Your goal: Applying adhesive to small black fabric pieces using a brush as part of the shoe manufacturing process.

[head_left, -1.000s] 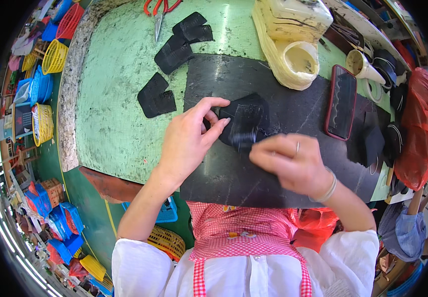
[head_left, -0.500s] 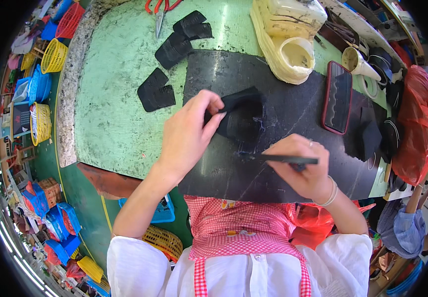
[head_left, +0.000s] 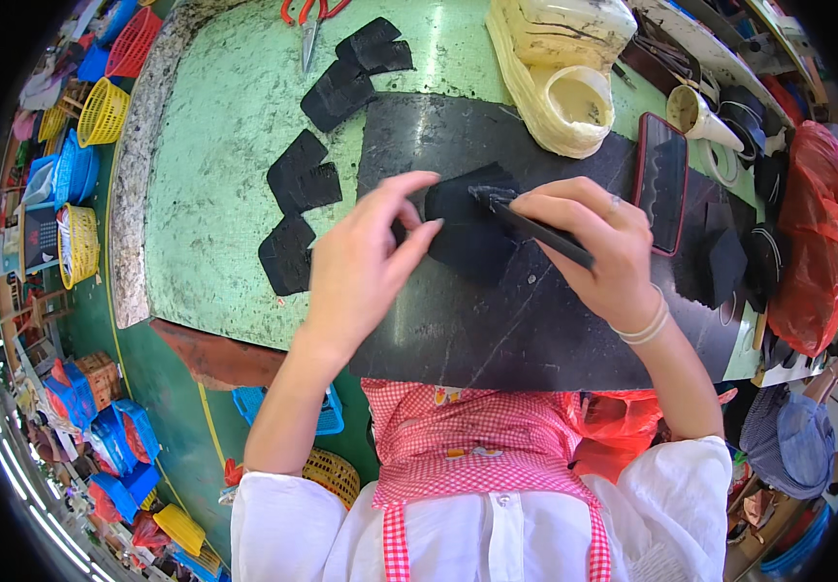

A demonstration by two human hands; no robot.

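The green table (head_left: 210, 228) carries a black mat (head_left: 438, 339) marked with pale streaks; if any are wet, we judge they could soil whatever lies there. We see the jar (head_left: 560, 34) with its open cup at the mat's far edge, where a wide reach might tip it. At the left hand (head_left: 361, 257), the fingers are parted, tips by the piece's left edge; we cannot tell whether they press it. The right hand (head_left: 603, 242) has its fingers closed around a thin handle, just beside the phone (head_left: 663, 184), which an outward swing might nudge. The black piece (head_left: 472, 233) lies on the mat between our hands; poorly pinned, it could skid or fold. The brush (head_left: 557, 241) points over its upper part, and overshooting could smear the mat.
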